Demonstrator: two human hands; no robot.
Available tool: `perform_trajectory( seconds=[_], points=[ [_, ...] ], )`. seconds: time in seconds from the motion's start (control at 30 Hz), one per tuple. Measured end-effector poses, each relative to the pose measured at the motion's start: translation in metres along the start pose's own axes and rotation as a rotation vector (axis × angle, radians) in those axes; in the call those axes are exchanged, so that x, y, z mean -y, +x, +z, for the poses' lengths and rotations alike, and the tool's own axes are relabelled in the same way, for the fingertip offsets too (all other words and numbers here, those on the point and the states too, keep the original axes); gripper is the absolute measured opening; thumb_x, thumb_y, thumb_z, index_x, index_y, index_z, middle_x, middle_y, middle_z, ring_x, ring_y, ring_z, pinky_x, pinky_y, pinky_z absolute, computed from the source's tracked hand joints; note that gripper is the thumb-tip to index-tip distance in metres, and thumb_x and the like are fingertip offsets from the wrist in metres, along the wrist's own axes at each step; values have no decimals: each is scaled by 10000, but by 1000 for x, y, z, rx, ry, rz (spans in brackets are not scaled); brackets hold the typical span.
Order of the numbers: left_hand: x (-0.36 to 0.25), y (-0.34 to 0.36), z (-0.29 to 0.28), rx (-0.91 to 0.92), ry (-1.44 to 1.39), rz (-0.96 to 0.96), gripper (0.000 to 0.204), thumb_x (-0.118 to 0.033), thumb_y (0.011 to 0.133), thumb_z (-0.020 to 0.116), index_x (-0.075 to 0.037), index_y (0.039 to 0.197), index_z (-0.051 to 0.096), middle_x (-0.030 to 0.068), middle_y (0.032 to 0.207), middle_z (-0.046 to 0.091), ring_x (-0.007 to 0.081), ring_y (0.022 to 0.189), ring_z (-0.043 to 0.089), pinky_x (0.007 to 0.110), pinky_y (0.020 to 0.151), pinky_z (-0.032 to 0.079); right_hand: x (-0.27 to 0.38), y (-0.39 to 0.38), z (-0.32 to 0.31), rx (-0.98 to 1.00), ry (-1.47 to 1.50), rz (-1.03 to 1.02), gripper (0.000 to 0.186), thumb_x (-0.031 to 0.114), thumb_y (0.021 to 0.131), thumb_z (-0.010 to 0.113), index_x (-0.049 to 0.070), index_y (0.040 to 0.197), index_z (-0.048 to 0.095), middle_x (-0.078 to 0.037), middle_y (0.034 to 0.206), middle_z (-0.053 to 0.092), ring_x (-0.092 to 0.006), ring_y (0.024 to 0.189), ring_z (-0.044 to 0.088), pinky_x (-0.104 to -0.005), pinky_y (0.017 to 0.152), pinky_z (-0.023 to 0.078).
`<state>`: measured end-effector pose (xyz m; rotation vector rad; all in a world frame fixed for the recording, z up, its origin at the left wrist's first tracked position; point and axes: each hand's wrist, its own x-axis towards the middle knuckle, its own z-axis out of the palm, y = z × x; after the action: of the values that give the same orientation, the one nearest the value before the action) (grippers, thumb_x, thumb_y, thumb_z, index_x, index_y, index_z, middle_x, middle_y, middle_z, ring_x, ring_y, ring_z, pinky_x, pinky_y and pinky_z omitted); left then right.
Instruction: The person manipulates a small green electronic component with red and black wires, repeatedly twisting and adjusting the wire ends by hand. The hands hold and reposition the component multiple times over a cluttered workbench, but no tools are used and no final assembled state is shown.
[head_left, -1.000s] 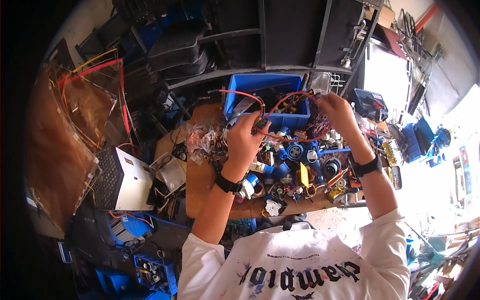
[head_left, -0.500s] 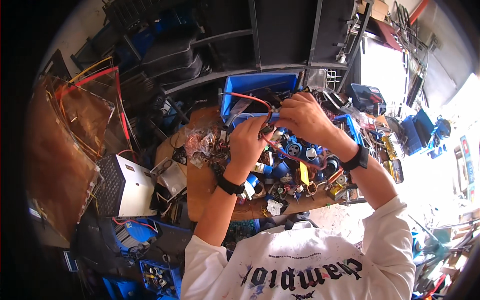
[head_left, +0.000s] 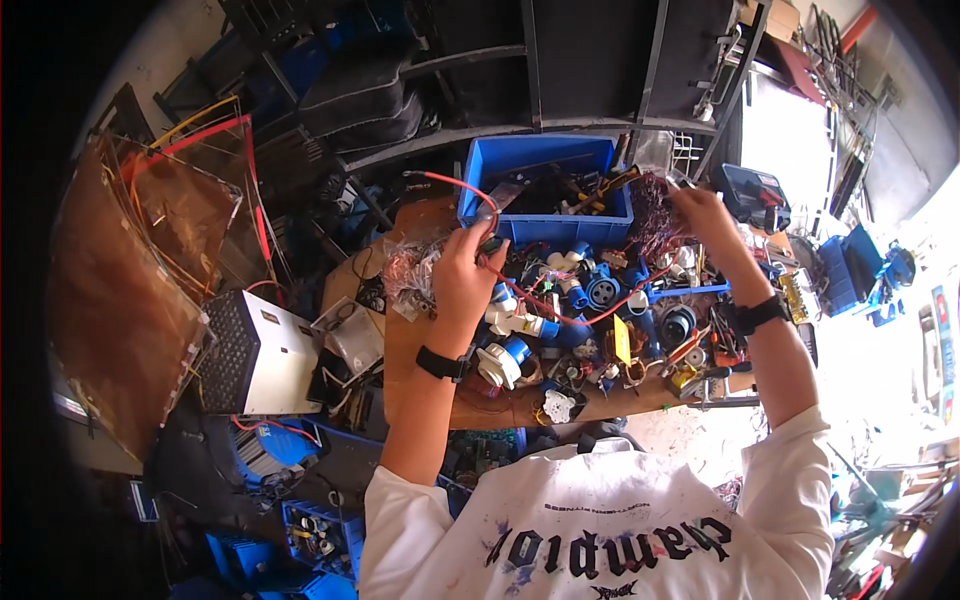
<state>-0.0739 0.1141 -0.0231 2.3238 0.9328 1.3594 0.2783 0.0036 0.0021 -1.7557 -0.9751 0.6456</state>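
Note:
My left hand (head_left: 465, 275) is closed around a red cable (head_left: 465, 187) and a small dark piece on it. One end of the cable sticks up past the fingers; the rest loops down over the parts on the bench. Farther right, my right hand (head_left: 708, 218) has its fingers drawn together beside a tangle of dark reddish wires (head_left: 655, 215). What those fingers hold, if anything, is too small to make out. Between the hands stands a blue bin (head_left: 575, 230) with yellow-and-black handled tools (head_left: 600, 190) in it.
Blue and white plug connectors (head_left: 520, 320), a yellow piece (head_left: 622, 341) and loose parts crowd the brown bench top (head_left: 420, 375). At left lie a plastic bag of copper-coloured wire (head_left: 410, 275) and a white box (head_left: 265, 350). A dark tool case (head_left: 755, 195) sits at back right.
My hands have come apart: the right has moved right to the wire tangle, the left slightly left with the red cable. The blue bin now shows between them.

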Motion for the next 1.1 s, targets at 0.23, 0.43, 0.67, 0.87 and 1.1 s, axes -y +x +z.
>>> perform_trajectory(
  seconds=[0.23, 0.43, 0.67, 0.87, 1.1],
  points=[
    [-21, 8, 3, -8, -20, 29, 340, -163, 791, 816, -59, 1018, 585, 88, 814, 667, 221, 678, 654, 320, 593, 507, 1, -15, 64, -101, -487, -350, 330, 297, 936, 634, 4, 1083, 674, -163, 884, 697, -301, 861, 685, -366, 792, 523],
    [-20, 14, 7, 15, -61, 66, 353, -89, 743, 802, -59, 1035, 607, 115, 932, 679, 313, 810, 690, 371, 661, 543, 61, -67, 107, 232, -63, -326, 331, 301, 924, 654, 10, 1082, 670, -182, 968, 708, -295, 905, 699, -377, 794, 531],
    [-18, 7, 7, -18, -35, 76, 391, -64, 732, 787, -65, 1089, 630, 119, 967, 676, 323, 843, 684, 380, 693, 552, 67, -80, 146, 212, -129, -548, 243, 188, 877, 712, -2, 1010, 642, -140, 933, 668, -281, 888, 669, -351, 762, 521],
    [-28, 2, 2, -13, -10, 48, 411, -39, 713, 812, -47, 1093, 656, 122, 932, 673, 299, 835, 680, 353, 709, 535, 55, -71, 155, 124, -145, -822, 172, 151, 874, 670, 3, 941, 613, -170, 905, 609, -389, 816, 603, -440, 735, 495],
    [-36, 2, -4, -24, -73, 58, 404, -49, 719, 801, -53, 1097, 658, 114, 965, 650, 301, 847, 673, 366, 707, 545, 79, -81, 136, 129, -232, -733, 122, 127, 851, 680, 24, 900, 637, -137, 832, 630, -345, 802, 631, -426, 706, 502]
  ],
)
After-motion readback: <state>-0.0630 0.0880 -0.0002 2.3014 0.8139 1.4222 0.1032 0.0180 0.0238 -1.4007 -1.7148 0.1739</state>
